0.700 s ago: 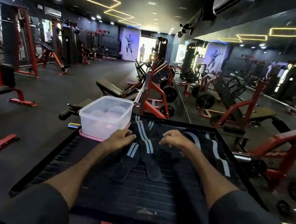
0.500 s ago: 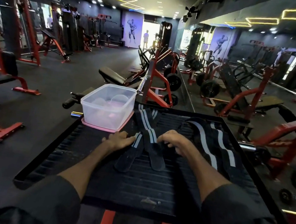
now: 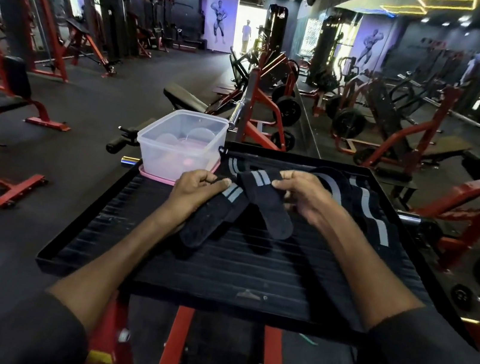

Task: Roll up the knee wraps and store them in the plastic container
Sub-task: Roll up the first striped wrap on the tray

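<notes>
- Both grips are closed on one knee wrap [image 3: 259,181]: it's pinched by the left grip [image 3: 196,189] near a grey stripe and by the right grip [image 3: 302,196] at the raised fold.
- Step judged: rolling not yet begun; a free end must be found & turned tight.
- Wrap is held just above the table [image 3: 233,275], tails pointed toward the person, long axis approx. far-to-near.
- 2nd wrap [image 3: 366,208] is laid flat at right; plastic container [image 3: 181,144] is set at the far-left corner.

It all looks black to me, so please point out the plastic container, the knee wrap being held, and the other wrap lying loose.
plastic container [image 3: 173,160]: head view, its near wall.
held knee wrap [image 3: 260,182]: head view, the striped fold at its lifted middle.
loose knee wrap [image 3: 366,208]: head view, its striped middle stretch.
</notes>
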A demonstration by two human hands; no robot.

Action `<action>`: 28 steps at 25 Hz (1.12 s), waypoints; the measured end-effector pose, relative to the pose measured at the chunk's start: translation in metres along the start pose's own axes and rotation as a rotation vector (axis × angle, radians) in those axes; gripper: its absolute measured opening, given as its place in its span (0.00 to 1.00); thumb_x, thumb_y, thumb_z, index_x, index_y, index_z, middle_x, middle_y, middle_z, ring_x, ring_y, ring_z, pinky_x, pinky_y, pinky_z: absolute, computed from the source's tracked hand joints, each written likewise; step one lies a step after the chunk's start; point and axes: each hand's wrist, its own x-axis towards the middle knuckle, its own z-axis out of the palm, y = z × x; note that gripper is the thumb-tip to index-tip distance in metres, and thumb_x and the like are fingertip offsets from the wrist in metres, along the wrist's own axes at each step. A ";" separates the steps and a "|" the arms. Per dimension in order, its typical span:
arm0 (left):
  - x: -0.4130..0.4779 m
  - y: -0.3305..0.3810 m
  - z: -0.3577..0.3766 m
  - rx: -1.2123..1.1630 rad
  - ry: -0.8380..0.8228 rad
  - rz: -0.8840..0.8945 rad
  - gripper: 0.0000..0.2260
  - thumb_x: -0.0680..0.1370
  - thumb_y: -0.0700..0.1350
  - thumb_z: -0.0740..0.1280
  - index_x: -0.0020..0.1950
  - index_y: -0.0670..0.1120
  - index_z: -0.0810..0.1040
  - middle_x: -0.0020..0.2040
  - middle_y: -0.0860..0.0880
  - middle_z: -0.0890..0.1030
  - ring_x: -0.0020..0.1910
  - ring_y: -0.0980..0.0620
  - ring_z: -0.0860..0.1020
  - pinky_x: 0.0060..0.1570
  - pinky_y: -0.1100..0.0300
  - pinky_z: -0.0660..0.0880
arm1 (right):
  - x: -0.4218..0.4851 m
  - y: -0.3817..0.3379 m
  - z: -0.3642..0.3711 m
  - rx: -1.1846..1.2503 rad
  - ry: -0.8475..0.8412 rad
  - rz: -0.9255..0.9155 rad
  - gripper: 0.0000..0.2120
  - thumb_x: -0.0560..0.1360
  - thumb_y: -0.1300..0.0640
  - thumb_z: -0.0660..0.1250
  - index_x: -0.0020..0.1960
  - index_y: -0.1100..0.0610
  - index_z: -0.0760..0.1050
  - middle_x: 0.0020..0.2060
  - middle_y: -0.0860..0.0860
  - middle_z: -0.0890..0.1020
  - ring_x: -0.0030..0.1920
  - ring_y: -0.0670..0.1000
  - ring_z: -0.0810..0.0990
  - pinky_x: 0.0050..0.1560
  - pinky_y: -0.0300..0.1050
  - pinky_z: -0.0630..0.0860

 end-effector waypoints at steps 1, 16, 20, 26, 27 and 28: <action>-0.015 0.005 -0.005 -0.065 -0.044 -0.004 0.09 0.75 0.48 0.76 0.40 0.44 0.81 0.31 0.52 0.81 0.29 0.58 0.76 0.31 0.64 0.72 | -0.017 -0.004 -0.004 0.003 -0.011 -0.042 0.08 0.75 0.65 0.71 0.42 0.53 0.82 0.36 0.49 0.81 0.36 0.48 0.76 0.36 0.42 0.72; -0.096 -0.028 -0.087 0.588 -0.528 0.025 0.05 0.76 0.56 0.72 0.47 0.57 0.84 0.49 0.64 0.84 0.52 0.66 0.81 0.56 0.67 0.74 | -0.136 0.064 -0.030 -0.457 -0.170 -0.083 0.11 0.75 0.67 0.74 0.56 0.59 0.82 0.45 0.52 0.84 0.46 0.44 0.81 0.48 0.32 0.76; -0.052 -0.030 -0.070 0.456 -0.311 0.092 0.06 0.81 0.51 0.68 0.54 0.52 0.84 0.52 0.60 0.85 0.54 0.69 0.79 0.55 0.76 0.70 | -0.092 0.045 -0.014 -0.497 0.034 -0.200 0.07 0.75 0.61 0.74 0.52 0.54 0.84 0.42 0.47 0.84 0.44 0.43 0.81 0.48 0.37 0.75; 0.016 -0.035 -0.024 0.420 -0.132 0.123 0.09 0.81 0.45 0.67 0.59 0.44 0.82 0.56 0.52 0.82 0.54 0.56 0.79 0.57 0.65 0.74 | -0.005 0.031 0.038 -0.630 0.077 -0.267 0.06 0.72 0.62 0.72 0.46 0.54 0.85 0.41 0.45 0.85 0.45 0.44 0.82 0.49 0.40 0.75; 0.024 -0.037 -0.020 0.416 -0.090 0.122 0.09 0.81 0.44 0.68 0.59 0.43 0.82 0.56 0.50 0.83 0.54 0.55 0.79 0.59 0.62 0.74 | 0.007 0.029 0.042 -0.648 0.087 -0.275 0.07 0.72 0.61 0.70 0.43 0.50 0.84 0.40 0.43 0.84 0.45 0.45 0.83 0.50 0.44 0.77; 0.031 -0.040 -0.018 0.411 -0.050 0.117 0.09 0.81 0.43 0.68 0.58 0.43 0.83 0.57 0.49 0.84 0.55 0.53 0.80 0.61 0.60 0.75 | 0.019 0.027 0.047 -0.667 0.108 -0.285 0.07 0.70 0.58 0.69 0.40 0.47 0.82 0.39 0.41 0.84 0.46 0.46 0.83 0.53 0.49 0.79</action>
